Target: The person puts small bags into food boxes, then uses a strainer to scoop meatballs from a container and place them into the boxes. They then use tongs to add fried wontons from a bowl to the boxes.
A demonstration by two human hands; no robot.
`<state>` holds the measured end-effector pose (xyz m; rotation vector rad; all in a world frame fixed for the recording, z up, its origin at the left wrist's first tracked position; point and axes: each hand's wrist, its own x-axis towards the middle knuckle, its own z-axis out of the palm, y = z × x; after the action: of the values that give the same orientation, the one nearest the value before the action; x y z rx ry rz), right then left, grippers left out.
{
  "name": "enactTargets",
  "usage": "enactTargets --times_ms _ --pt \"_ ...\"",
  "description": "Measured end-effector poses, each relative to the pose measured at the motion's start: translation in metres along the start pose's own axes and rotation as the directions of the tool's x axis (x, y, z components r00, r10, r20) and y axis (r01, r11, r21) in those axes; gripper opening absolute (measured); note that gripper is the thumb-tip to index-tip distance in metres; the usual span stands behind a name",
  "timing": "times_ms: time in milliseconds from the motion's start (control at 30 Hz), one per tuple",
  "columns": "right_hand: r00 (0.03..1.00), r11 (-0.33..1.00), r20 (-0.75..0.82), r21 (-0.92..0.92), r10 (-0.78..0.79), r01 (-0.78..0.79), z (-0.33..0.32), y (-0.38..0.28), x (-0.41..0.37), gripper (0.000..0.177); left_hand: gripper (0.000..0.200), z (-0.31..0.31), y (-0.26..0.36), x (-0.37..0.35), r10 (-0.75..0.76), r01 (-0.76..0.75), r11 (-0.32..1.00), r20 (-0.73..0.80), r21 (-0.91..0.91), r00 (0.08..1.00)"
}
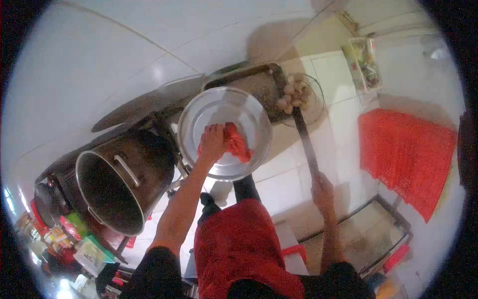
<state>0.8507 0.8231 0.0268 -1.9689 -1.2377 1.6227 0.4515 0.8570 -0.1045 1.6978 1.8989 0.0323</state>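
My left hand is closed on a bunched red cloth, held against the middle of a round silver metal piece that looks like a pot lid. Whether the fingers also grip a knob under the cloth is hidden. In my right hand is the long dark handle of a skimmer, its fingers wrapped round it. Several pale round balls lie in the skimmer's round head, beside a dark-rimmed tray or basin. A large open metal pot stands left of the lid.
A red woven sheet or basket is at the right. Near the upper right wall sits a clear container with green contents. A dark-edged tray-like surface is at the lower right. Cluttered packages fill the lower left.
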Motion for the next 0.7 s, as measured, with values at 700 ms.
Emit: enactTargets --times_ms 700 --pt "0.991 0.982 0.015 -0.139 0.131 -0.128 0.014 -0.04 -0.12 0.024 0.031 0.056 0.033 0.124 -0.127 0.099 0.989 -0.289 -0.111 0.949"
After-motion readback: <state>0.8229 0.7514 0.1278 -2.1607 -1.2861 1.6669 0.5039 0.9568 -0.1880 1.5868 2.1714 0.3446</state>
